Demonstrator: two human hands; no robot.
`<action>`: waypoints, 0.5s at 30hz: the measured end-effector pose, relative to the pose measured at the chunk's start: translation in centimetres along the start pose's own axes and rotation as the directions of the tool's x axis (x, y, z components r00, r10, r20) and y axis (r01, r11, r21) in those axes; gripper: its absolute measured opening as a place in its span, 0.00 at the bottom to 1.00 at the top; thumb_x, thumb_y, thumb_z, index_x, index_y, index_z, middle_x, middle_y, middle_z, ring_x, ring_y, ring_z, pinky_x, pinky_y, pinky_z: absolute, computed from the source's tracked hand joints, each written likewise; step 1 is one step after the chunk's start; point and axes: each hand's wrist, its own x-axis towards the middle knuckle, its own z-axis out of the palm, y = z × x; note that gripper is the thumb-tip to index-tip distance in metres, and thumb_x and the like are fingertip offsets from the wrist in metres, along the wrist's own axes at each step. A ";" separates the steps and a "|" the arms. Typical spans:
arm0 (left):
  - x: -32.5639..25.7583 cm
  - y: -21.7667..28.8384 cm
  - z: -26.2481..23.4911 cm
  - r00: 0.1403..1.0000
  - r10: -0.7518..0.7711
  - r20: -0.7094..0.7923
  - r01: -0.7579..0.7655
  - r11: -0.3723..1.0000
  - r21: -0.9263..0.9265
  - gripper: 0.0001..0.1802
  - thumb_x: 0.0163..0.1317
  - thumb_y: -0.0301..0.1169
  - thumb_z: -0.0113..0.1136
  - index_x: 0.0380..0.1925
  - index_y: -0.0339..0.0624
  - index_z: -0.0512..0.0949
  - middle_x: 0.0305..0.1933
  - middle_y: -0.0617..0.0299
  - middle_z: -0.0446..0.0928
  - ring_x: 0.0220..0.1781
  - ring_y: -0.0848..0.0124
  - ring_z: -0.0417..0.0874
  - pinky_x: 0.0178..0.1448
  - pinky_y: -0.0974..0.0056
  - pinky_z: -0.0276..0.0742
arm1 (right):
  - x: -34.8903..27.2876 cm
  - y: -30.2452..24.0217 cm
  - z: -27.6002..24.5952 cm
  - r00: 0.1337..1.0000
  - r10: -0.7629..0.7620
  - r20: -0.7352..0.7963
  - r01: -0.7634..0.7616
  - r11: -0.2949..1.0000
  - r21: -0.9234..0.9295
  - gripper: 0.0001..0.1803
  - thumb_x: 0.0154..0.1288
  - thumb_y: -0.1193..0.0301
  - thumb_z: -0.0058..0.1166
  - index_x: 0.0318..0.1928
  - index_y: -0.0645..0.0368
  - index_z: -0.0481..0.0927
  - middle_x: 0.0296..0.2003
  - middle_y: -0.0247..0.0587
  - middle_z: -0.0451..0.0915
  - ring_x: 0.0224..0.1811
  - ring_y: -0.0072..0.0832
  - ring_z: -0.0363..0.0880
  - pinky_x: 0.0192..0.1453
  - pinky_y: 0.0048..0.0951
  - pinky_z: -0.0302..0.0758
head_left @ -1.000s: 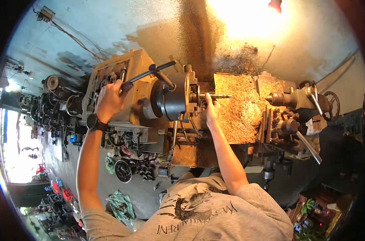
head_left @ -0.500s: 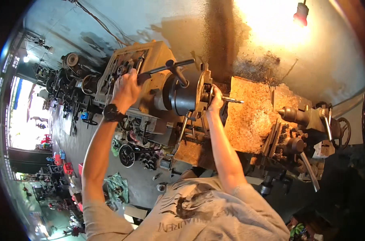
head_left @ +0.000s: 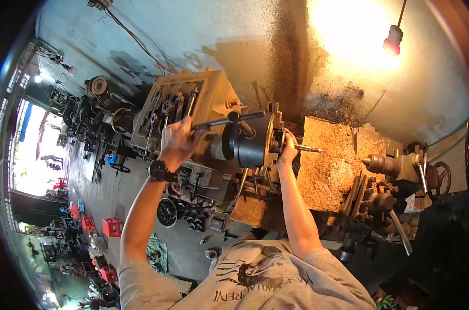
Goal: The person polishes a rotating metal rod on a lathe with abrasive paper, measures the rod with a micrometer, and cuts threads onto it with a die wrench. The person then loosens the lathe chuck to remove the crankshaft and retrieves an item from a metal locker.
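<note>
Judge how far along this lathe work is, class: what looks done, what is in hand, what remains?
Done: a thin rod already sits in the chuck, and shavings cover the bed. In hand: the left hand grips the long chuck key bar, while the right hand steadies the rod at the chuck face. Left: the key is still on the chuck, and the tailstock stands clear of the rod.

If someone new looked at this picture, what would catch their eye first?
A glaring lamp at upper right floods the wall orange. Below it, mid-frame, the left hand grips a long chuck key on the lathe chuck, while the right hand steadies a thin rod beside heaped sawdust-like chips.
</note>
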 end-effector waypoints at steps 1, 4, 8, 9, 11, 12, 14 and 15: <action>0.1 -0.5 0.3 0.999 0.020 -0.049 -0.009 0.976 0.217 0.14 0.57 0.37 0.59 0.28 0.38 0.69 0.20 0.48 0.71 0.23 0.47 0.74 0.26 0.51 0.67 | -0.3 0.0 0.0 0.999 0.036 0.004 -0.036 0.999 0.016 0.13 0.68 0.72 0.44 0.45 0.63 0.80 0.36 0.39 0.81 0.35 0.26 0.80 0.40 0.25 0.78; -1.2 0.0 1.4 0.945 0.197 -0.262 -0.084 0.918 0.388 0.14 0.56 0.36 0.61 0.29 0.38 0.69 0.20 0.47 0.72 0.24 0.47 0.74 0.26 0.52 0.68 | 1.9 0.4 0.3 0.996 -0.088 -0.028 0.083 0.984 -0.155 0.14 0.67 0.70 0.46 0.47 0.64 0.79 0.41 0.40 0.81 0.42 0.27 0.79 0.47 0.27 0.76; -2.5 -1.2 1.0 0.999 0.038 -0.004 -0.038 0.999 0.009 0.17 0.57 0.41 0.62 0.27 0.38 0.72 0.23 0.48 0.75 0.25 0.49 0.76 0.27 0.53 0.70 | 1.9 1.3 -1.4 0.994 -0.100 0.047 0.105 0.984 -0.142 0.14 0.67 0.72 0.45 0.48 0.65 0.78 0.42 0.39 0.81 0.42 0.27 0.79 0.48 0.27 0.75; -2.2 -1.7 0.9 0.999 0.035 -0.002 -0.034 0.999 0.011 0.17 0.57 0.41 0.62 0.27 0.38 0.72 0.23 0.48 0.75 0.25 0.49 0.76 0.27 0.53 0.70 | 2.3 1.4 -2.0 0.988 -0.079 0.131 0.087 0.994 -0.058 0.13 0.68 0.69 0.46 0.44 0.63 0.81 0.41 0.37 0.80 0.43 0.25 0.76 0.51 0.26 0.71; -0.5 -3.4 1.0 0.937 0.328 -0.117 -0.325 0.945 0.047 0.19 0.57 0.43 0.63 0.27 0.37 0.72 0.26 0.48 0.75 0.28 0.51 0.78 0.28 0.56 0.71 | 1.2 1.0 -0.8 0.999 -0.026 0.031 0.029 0.996 -0.087 0.15 0.68 0.65 0.48 0.47 0.63 0.78 0.42 0.36 0.79 0.43 0.24 0.76 0.50 0.25 0.71; 0.8 -3.3 1.1 0.937 0.328 -0.120 -0.326 0.945 0.038 0.19 0.57 0.43 0.63 0.27 0.37 0.72 0.26 0.48 0.75 0.28 0.51 0.78 0.28 0.56 0.71 | 0.6 0.7 -0.9 0.999 0.010 -0.043 -0.015 0.994 -0.111 0.17 0.68 0.63 0.50 0.49 0.63 0.77 0.42 0.36 0.79 0.43 0.24 0.76 0.50 0.25 0.71; 2.7 -1.0 0.8 0.866 0.468 -0.176 -0.466 0.883 0.051 0.20 0.58 0.44 0.61 0.28 0.36 0.72 0.28 0.49 0.75 0.30 0.53 0.78 0.31 0.58 0.73 | -2.2 -0.1 -2.0 0.995 0.050 -0.081 -0.061 0.988 -0.141 0.19 0.68 0.61 0.50 0.50 0.62 0.76 0.44 0.37 0.79 0.45 0.24 0.75 0.53 0.26 0.70; 3.0 0.4 0.9 0.867 0.464 -0.181 -0.465 0.884 0.039 0.20 0.58 0.44 0.61 0.28 0.36 0.72 0.28 0.49 0.75 0.30 0.53 0.78 0.31 0.58 0.73 | -3.8 -0.6 -2.8 0.990 0.086 -0.115 -0.104 0.981 -0.161 0.21 0.67 0.59 0.51 0.51 0.62 0.74 0.45 0.37 0.78 0.48 0.25 0.75 0.55 0.27 0.69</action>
